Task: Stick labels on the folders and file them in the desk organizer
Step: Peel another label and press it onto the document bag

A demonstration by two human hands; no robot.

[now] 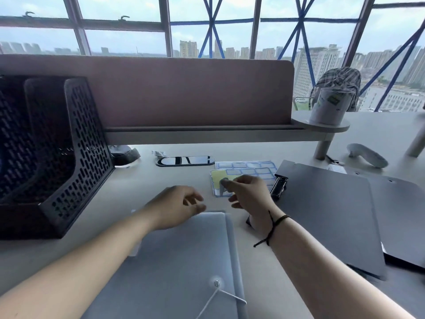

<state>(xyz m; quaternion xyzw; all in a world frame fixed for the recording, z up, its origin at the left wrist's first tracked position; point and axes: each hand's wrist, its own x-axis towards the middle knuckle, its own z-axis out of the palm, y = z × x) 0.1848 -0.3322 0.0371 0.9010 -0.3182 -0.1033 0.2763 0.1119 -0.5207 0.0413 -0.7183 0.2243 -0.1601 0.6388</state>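
A translucent grey string-tie folder [181, 256] lies flat on the desk in front of me. Beyond it lies a sheet of blue-bordered labels [247, 169]. My right hand [249, 192] hovers over that sheet and pinches a small label [222, 187] that hangs from thumb and finger. My left hand [177, 208] floats over the folder's far edge, fingers loosely curled, holding nothing. The black perforated desk organizer [57, 157] stands at the left. Dark grey folders [333, 210] lie at the right.
A pink divider panel [161, 93] with a shelf runs along the back of the desk. A white cup [328, 107] stands on a round shelf at the right. A black stapler [279, 187] lies beside the label sheet. A white controller [368, 155] lies far right.
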